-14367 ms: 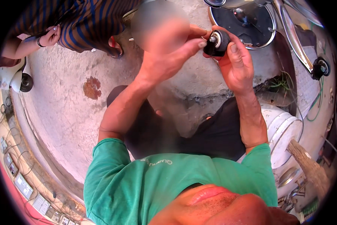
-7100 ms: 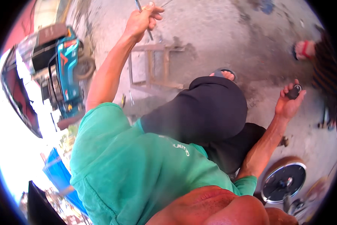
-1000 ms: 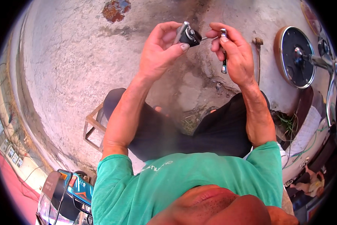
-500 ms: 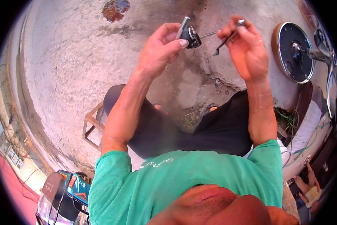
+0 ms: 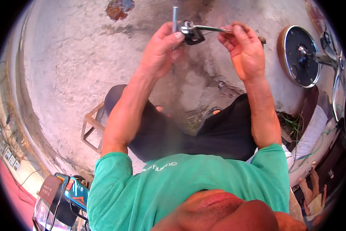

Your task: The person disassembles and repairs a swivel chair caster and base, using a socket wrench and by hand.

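In the upper middle, my left hand [image 5: 160, 50] is closed around a small black mechanical part [image 5: 194, 36]; its exact kind cannot be told. An upright silver rod [image 5: 175, 18] stands along its left side, between thumb and fingers. My right hand [image 5: 245, 48] pinches one end of a slim silver wrench-like tool [image 5: 213, 28]. The tool's rounded far end meets the top of the black part. A small dark brown end [image 5: 262, 40] pokes out behind the right hand; what it belongs to is hidden.
Cracked concrete ground [image 5: 76, 69] lies below the hands. At the right is a round black disc with a chrome rim [image 5: 300, 56], joined to a metal frame [image 5: 335, 59]. A wooden frame [image 5: 91, 122] stands by my left knee. Another person's limbs [image 5: 312, 190] show at lower right.
My right hand has shifted slightly left and down and turned its tool, whose end now meets the black part. My left hand has tilted the rod upright.
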